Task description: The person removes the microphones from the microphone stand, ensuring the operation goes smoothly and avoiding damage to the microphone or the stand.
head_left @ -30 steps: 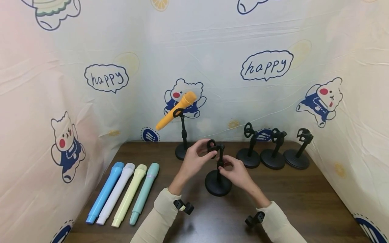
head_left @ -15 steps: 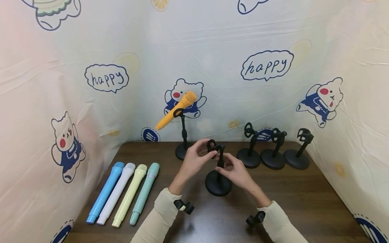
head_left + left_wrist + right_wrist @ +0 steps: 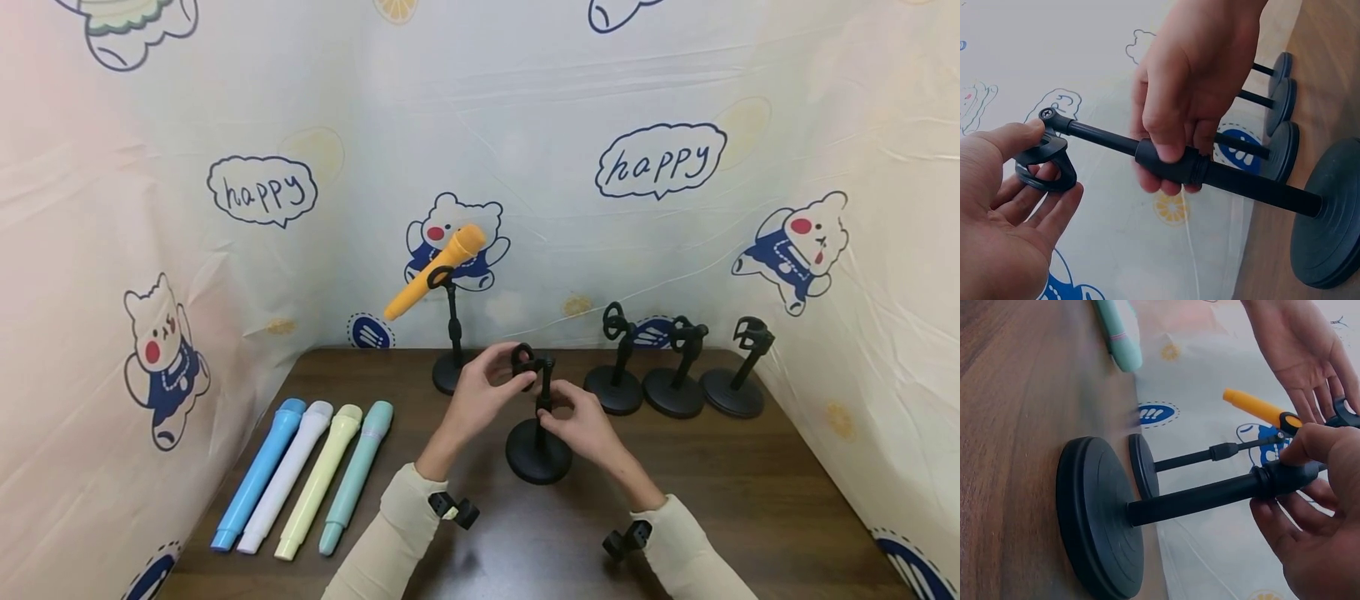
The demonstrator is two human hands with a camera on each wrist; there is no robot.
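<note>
A black microphone stand (image 3: 538, 452) with a round base stands upright on the table between both hands. My left hand (image 3: 480, 392) pinches the ring-shaped clip (image 3: 1047, 165) at its top, thumb on one side and fingers on the other. Lower down, my right hand (image 3: 581, 423) grips the collar (image 3: 1166, 160) partway up the pole, as the left wrist view shows closely. Behind, a yellow microphone (image 3: 435, 273) rests slanted in the clip of a second stand (image 3: 454, 333).
Four microphones lie side by side at the left: blue (image 3: 258, 477), white (image 3: 287, 477), pale yellow (image 3: 318, 483) and teal (image 3: 356, 479). Three more black stands (image 3: 615, 387) line the back right of the wooden table (image 3: 712, 475). A patterned cloth (image 3: 525, 100) hangs behind.
The right thumb shifts slightly down and left on the collar, then returns. My left hand stays on the clip, and the stand's base keeps its place.
</note>
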